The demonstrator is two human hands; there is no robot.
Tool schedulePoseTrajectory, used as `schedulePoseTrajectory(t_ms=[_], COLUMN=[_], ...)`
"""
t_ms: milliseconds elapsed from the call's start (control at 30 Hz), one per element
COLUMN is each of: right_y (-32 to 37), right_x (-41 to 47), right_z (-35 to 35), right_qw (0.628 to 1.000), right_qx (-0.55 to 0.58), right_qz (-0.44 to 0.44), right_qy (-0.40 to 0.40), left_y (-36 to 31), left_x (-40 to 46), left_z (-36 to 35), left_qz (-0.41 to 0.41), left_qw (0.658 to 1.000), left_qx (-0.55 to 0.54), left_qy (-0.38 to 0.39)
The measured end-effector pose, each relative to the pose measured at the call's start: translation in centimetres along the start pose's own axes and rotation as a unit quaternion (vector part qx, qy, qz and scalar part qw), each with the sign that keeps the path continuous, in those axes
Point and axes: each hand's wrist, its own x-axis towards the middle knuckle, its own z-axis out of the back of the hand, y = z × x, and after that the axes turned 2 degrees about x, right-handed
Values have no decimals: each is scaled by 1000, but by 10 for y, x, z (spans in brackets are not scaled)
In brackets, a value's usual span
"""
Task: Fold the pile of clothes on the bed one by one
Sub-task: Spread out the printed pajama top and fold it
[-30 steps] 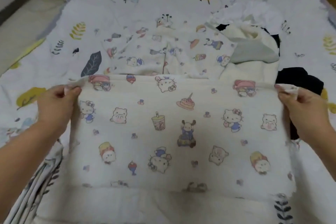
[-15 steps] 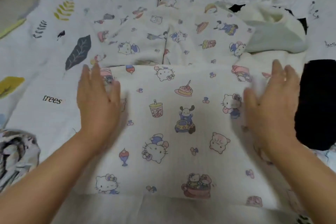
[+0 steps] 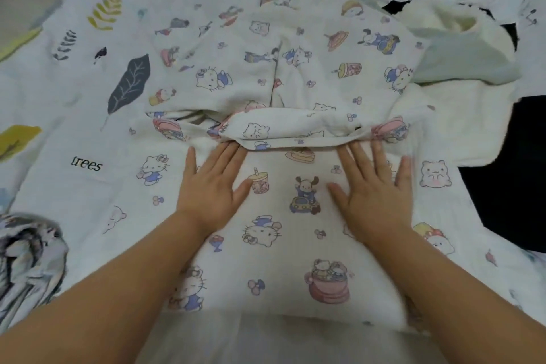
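Both palms lie flat, fingers straight: the left hand (image 3: 211, 186) and right hand (image 3: 373, 190) press the cartoon-print garment (image 3: 266, 245) spread on the bed (image 3: 59, 186) before the person. It looks light, soft and limp; best pinched at its corners. Beyond, the clothes pile (image 3: 461, 47) crowds the right, with open sheet to the left.

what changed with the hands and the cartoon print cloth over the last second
Both hands let go of the cartoon-print cloth's far corners. The left hand and right hand moved inward and now press flat on it. The black garment stayed at right.
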Motion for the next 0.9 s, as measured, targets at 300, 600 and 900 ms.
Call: schedulePoseTrajectory(t_ms=[300,600,900], right_y=[-14,-40,-11], right_x=[-79,-138,-154], right_z=[52,17,38], right_qw=[987,982,980], right_qx=[151,97,56], right_qz=[-58,-66,160], right_qy=[-28,150,101], left_y=[15,20,1], left_x=[-104,-129,-143], left_z=[39,7,28], left_qz=[43,-13,-188], left_qw=[992,994,982], left_qx=[-109,-93,-15], left_qy=[-37,64,18])
